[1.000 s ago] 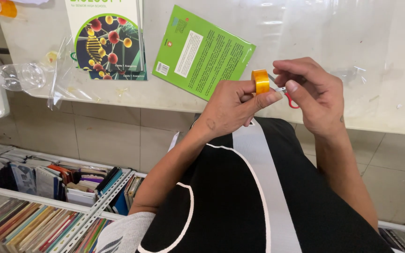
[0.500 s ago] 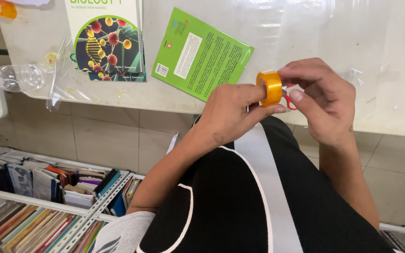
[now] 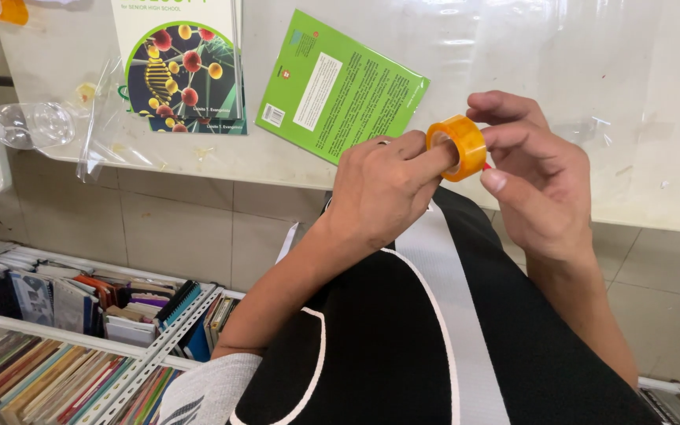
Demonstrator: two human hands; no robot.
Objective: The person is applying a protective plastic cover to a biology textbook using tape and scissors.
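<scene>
Since a moment ago the orange tape roll [image 3: 456,146] has turned to show its open ring, and it now sits slipped over a finger of the left hand [image 3: 379,193] while the right hand [image 3: 533,177] pinches its rim, just in front of the green booklet [image 3: 340,86] on the white table [image 3: 592,71].

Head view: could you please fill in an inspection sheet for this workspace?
Surface: pale counter under clear plastic sheet.
Job's things: orange tape roll, something small and red behind it.
Clutter: green booklet, science book, clear bottle, lying down.
Grippers: left hand has a finger through the roll; right hand pinches its rim.
Cables: nothing seen.
Surroundings: tiled wall, book rack below.
</scene>
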